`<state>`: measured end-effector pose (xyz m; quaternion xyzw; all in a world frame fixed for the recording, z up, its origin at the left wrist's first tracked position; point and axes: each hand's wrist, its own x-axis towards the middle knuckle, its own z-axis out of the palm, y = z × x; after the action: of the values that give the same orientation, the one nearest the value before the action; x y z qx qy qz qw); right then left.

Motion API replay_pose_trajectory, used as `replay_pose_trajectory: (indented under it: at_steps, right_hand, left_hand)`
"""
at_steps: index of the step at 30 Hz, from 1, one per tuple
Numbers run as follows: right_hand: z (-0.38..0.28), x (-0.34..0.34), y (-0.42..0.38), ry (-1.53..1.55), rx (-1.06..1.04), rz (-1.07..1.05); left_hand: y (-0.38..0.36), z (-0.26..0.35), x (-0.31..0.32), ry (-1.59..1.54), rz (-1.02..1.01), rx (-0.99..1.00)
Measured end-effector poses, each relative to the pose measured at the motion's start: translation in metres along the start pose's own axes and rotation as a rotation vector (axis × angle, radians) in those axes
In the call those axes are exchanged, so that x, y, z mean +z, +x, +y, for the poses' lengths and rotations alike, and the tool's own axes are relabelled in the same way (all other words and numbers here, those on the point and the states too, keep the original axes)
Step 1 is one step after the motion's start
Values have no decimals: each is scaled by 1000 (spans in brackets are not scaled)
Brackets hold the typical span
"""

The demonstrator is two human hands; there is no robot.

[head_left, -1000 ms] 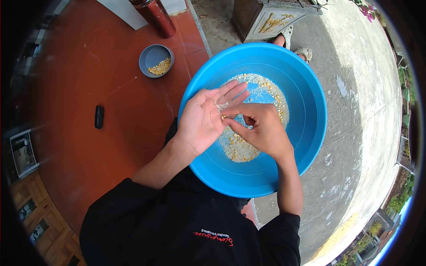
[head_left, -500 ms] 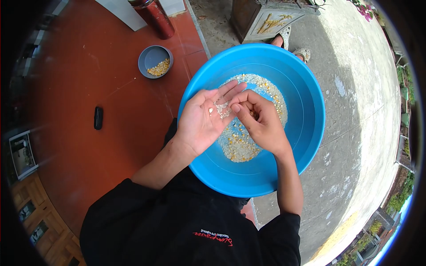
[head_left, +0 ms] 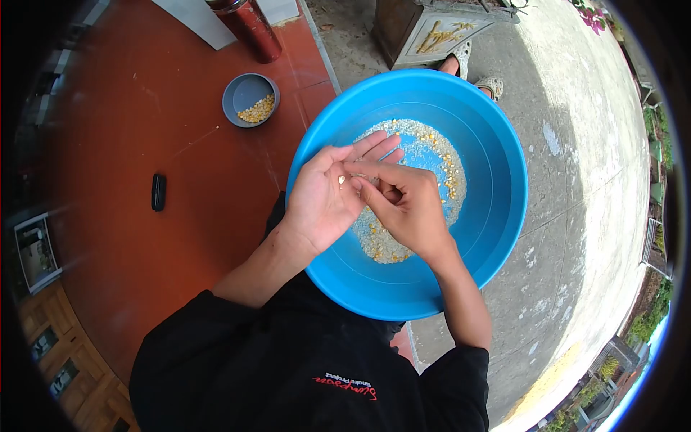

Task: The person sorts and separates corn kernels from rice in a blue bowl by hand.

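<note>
My left hand (head_left: 320, 201) is held palm up over a blue basin (head_left: 504, 201), its fingers stretched out. A pale kernel (head_left: 341, 180) lies on that palm; the small white grains beside it are mostly covered by my right hand (head_left: 414, 212). The right thumb and forefinger are pinched together over the left palm, and what is between them is hidden. Below both hands, small whitish grains (head_left: 381, 248) mixed with yellow corn kernels are spread across the basin floor, with blue showing through in the middle.
A grey bowl (head_left: 236, 88) with corn kernels (head_left: 258, 110) stands on the red tiled floor (head_left: 201, 230). Behind it is a red flask (head_left: 253, 36). A black oblong object (head_left: 158, 192) lies at left. Beyond the basin are a planter (head_left: 439, 36) and a person's foot in a clog (head_left: 491, 88).
My right hand has moved left and slightly down across my left palm, covering the white grains there. My left hand has stayed nearly still.
</note>
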<state>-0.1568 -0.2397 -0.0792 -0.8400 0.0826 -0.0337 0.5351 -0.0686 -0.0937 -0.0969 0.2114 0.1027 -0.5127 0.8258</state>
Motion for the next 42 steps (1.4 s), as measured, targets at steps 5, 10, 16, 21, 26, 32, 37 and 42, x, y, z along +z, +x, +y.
replay_pose_trajectory:
  at_steps: [5,10,16,21,26,32,37,42]
  right_hand:
    - [16,21,-3,-22,-165,113]
    - [1,5,-3,82,58,9]
    - [5,-8,-3,559,-5,145]
    - [-5,-2,-14,229,-258,201]
    - [17,23,-12,-32,-508,229]
    - [11,15,5,-55,-736,166]
    - [-1,-8,2,-95,-695,48]
    - [6,-8,12,49,-737,129]
  left_hand:
    - [0,-1,-2,32,10,-9]
    - [-4,0,7,335,-7,101]
    - [-6,-10,8,563,-60,145]
    - [-4,-4,12,357,-120,-175]
    - [-3,-6,12,48,-206,-352]
    - [-9,-11,14,12,-149,-277]
    - [1,-8,-1,-127,-151,-291]
    - [5,-7,7,-30,-77,-197]
